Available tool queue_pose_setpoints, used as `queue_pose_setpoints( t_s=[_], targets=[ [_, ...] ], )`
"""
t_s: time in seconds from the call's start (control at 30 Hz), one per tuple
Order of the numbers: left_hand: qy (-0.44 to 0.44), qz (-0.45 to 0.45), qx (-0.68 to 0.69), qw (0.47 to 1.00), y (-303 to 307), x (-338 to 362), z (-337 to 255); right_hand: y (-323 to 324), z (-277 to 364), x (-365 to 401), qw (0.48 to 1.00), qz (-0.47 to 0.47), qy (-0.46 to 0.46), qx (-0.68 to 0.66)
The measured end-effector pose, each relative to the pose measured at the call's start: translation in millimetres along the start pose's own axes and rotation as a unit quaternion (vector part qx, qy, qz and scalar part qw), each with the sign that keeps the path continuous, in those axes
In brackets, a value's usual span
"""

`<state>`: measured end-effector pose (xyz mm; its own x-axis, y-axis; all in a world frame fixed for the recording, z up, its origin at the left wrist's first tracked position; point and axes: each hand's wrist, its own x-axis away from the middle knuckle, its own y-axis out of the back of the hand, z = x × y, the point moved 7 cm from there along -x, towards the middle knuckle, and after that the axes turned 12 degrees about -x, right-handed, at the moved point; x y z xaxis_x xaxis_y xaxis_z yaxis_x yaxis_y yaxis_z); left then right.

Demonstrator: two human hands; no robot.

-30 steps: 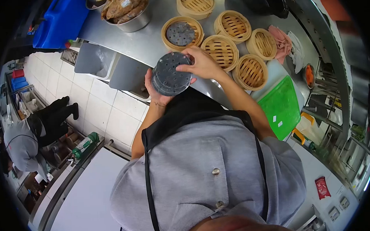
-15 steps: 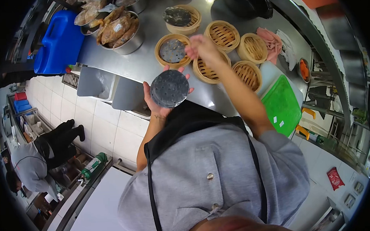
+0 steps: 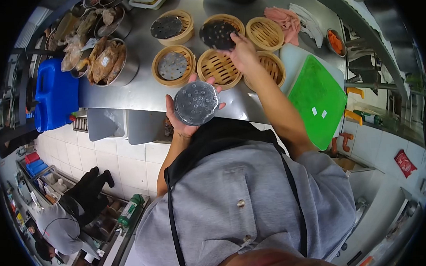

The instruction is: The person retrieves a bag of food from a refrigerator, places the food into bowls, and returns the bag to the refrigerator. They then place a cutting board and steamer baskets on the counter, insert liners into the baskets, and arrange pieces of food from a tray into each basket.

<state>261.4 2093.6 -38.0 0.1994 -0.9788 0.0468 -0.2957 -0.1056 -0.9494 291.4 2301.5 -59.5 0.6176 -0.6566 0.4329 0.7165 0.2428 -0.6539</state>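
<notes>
My left hand (image 3: 186, 129) is palm up with a stack of dark, round perforated steamer liners (image 3: 196, 103) lying in it. Between the fingers of my right hand (image 3: 243, 53) is one dark perforated liner (image 3: 215, 34), tilted over a back bamboo steamer basket (image 3: 241, 22). Just below that hand sits a bamboo basket with bare slats (image 3: 218, 69). To its left, a front basket (image 3: 155, 71) has a greyish liner (image 3: 172, 66) inside. A basket behind it (image 3: 188, 28) carries a dark liner (image 3: 166, 27), partly resting on the rim. Two more slatted baskets (image 3: 265, 33) (image 3: 277, 67) stand at the right.
Metal bowls (image 3: 126, 72) of bagged meat and a blue jug (image 3: 57, 94) occupy the left. A green cutting board (image 3: 317, 101), pink cloth (image 3: 283, 25) and white cloth (image 3: 307, 24) lie right. Grey bins (image 3: 144, 126) sit beneath the counter; another person (image 3: 61, 227) bends at lower left.
My right hand has moved from the front baskets to the back one, now with a liner in its fingers. The view has shifted; my left hand still holds the stack.
</notes>
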Motion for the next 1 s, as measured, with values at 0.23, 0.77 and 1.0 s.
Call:
queue_pose_setpoints(
  t_s=[0.23,0.77,1.0],
  targets=[
    [0.013,-0.022,-0.018,1.000,6.7,2.7,1.0,-7.1,-50.5,74.6,0.903,0.223,0.064,0.362],
    [0.102,-0.003,-0.001,0.995,-9.3,-13.8,32.9,62.2,16.4,82.6,0.992,-0.044,0.017,0.118],
    [0.137,-0.027,0.152,0.979,-6.1,-9.8,43.0,21.1,-23.5,118.1,0.919,0.136,0.012,0.370]
  ],
)
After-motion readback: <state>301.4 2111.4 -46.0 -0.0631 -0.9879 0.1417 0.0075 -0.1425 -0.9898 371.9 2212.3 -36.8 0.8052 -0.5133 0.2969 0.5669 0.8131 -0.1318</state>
